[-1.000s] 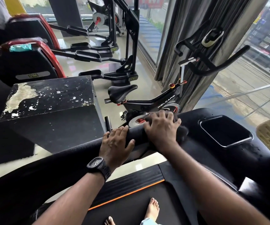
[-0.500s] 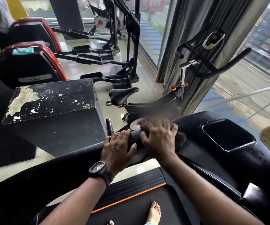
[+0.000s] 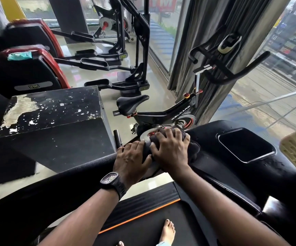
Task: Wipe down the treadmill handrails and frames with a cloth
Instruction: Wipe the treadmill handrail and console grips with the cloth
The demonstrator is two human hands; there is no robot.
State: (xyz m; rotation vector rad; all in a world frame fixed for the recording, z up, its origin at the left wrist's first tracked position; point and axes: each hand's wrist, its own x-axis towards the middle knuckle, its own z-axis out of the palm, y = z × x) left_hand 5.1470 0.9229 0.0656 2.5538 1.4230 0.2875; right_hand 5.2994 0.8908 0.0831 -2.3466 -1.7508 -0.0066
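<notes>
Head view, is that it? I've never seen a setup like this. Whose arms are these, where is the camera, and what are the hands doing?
There is no robot here. A person wears one camera on the head, looking forward and down, so you see their own arms. They stand barefoot on the belt of a treadmill in a gym. The left hand, with a wristwatch, grips the treadmill's black padded handrail. The right hand, just beyond it, clutches a dark cloth against the same rail, near where it meets the console. Behind the rail stand a spin bike and a scuffed black box.
</notes>
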